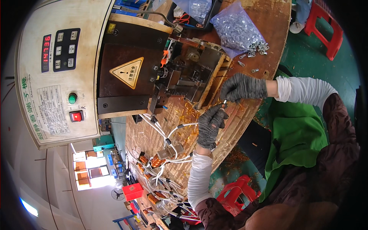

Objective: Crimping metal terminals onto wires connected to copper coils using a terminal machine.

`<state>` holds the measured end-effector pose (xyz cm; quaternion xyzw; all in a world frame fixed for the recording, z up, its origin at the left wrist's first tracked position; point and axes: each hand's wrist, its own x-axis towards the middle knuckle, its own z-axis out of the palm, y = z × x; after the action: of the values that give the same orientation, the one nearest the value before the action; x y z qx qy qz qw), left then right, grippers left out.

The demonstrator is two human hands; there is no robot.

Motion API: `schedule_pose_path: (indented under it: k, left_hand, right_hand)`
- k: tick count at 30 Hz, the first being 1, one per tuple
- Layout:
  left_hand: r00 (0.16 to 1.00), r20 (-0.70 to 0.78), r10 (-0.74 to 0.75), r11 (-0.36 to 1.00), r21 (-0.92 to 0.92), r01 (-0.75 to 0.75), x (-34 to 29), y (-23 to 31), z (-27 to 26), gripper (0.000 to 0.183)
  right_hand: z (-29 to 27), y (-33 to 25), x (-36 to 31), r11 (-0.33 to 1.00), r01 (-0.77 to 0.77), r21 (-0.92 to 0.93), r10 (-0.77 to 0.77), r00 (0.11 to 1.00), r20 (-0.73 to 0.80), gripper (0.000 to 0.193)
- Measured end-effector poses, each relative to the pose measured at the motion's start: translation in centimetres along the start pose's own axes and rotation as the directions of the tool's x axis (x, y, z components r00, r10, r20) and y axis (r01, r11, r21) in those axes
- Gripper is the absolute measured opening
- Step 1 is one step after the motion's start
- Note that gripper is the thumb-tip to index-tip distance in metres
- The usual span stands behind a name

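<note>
Both my hands wear grey gloves and meet at the table edge in front of the machine. My left hand [210, 126], the lower one in the picture, is closed in a pinch. From its fingertips sticks a small silver piece [224, 102], much like the loose cable lugs [255, 70]. My right hand [245, 87] is curled closed right beside that piece; what its fingers grip is hidden. White wires [184, 125] run over the table up to my left hand. The terminal crimping machine's tooling [188, 78] stands just beyond both hands.
A clear bag [237, 30] spills silver lugs onto the wooden table [274, 38] near my right hand. Copper coils [157, 161] with white leads lie past my left hand. Yellow scraps litter the tabletop. Red stools [326, 28] stand on the green floor. A dark tray holds red-handled scissors [184, 18].
</note>
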<state>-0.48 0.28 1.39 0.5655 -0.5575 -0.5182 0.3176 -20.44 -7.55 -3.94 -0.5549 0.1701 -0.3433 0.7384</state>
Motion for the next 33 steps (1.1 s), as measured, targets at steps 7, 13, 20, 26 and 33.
schedule_pose_path:
  k: [7, 13, 20, 26, 33]
  left_hand:
    - [1.0, 0.011, 0.014, 1.0, 0.018, -0.014, 0.04, -0.02, -0.07, 0.024]
    - [1.0, 0.005, -0.01, 0.999, 0.032, 0.009, -0.01, 0.32, 0.16, 0.027]
    - [0.999, 0.02, -0.039, 0.998, 0.058, 0.038, -0.03, 0.53, 0.17, 0.027]
    - [0.996, 0.035, -0.087, 0.996, -0.022, 0.087, -0.01, 0.69, -0.08, 0.027]
    - [0.992, 0.083, -0.098, 0.991, -0.081, 0.104, -0.01, 0.38, -0.52, 0.026]
  right_hand:
    - [-0.04, 0.41, 0.2, 0.999, 0.024, -0.046, -0.025, 1.0, -0.014, 0.014]
    - [-0.1, 0.37, 0.2, 0.997, 0.037, -0.063, -0.037, 0.999, 0.001, 0.014]
    - [-0.08, 0.19, 0.2, 0.969, 0.162, -0.189, -0.159, 0.987, 0.031, 0.013]
    - [-0.51, -0.05, 0.61, 0.968, 0.132, -0.213, -0.116, 0.99, 0.086, 0.014]
    - [-0.91, -0.02, 0.94, 0.969, 0.18, -0.17, -0.153, 0.975, 0.161, 0.013]
